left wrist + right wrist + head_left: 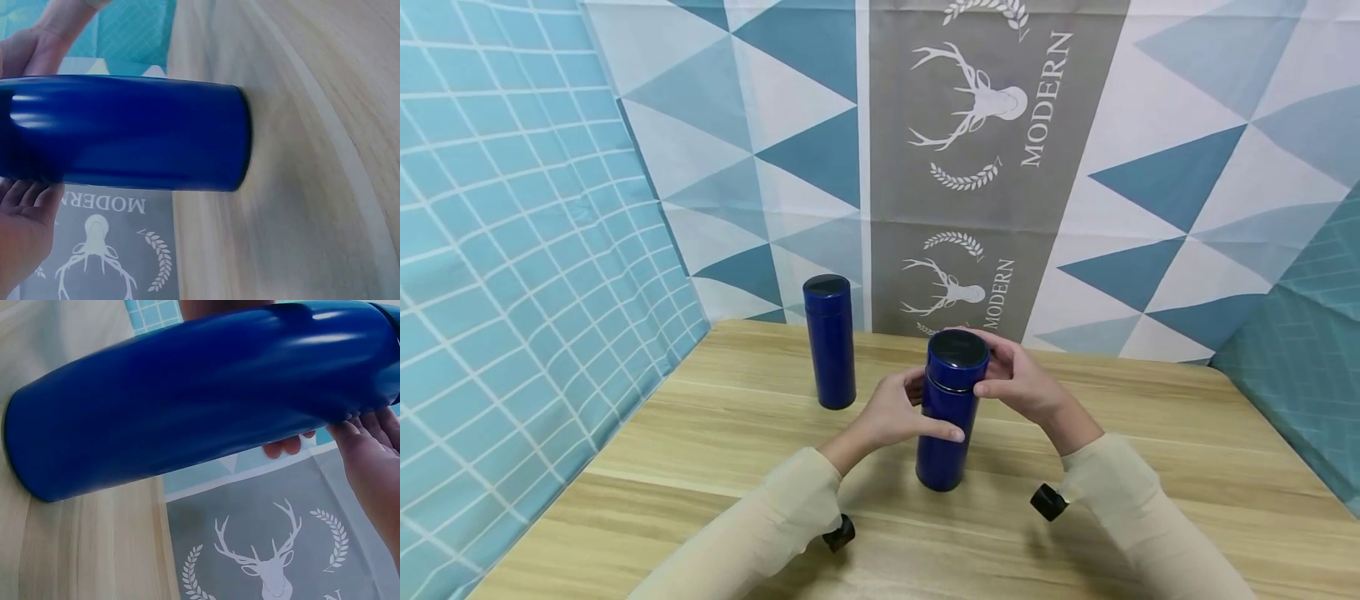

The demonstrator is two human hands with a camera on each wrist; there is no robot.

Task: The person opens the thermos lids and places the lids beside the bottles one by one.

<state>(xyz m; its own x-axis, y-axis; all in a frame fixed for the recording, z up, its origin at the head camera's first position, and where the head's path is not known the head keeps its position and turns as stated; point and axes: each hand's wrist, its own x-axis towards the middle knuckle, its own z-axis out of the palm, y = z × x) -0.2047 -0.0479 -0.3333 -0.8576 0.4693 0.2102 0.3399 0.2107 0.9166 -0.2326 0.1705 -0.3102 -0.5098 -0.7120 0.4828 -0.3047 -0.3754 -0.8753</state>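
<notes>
A dark blue thermos bottle [942, 454] with a glossy black-topped lid [958, 348] stands nearly upright over the table, between both hands. My left hand [895, 413] grips its body from the left, thumb across the front. From the right, my right hand [1021, 382] holds the bottle near the lid seam, with the thumb at the front and the other fingers partly hidden behind. In both wrist views the blue body [137, 134] fills much of the picture; whether its base touches the wood cannot be made out.
A second blue thermos bottle [832, 358] stands upright farther back on the left of the wooden table [715, 467]. Patterned cloth [797, 125] hangs behind the table's back edge, and blue checked cloth [497, 250] lines the left side. A small black device hangs beneath each wrist.
</notes>
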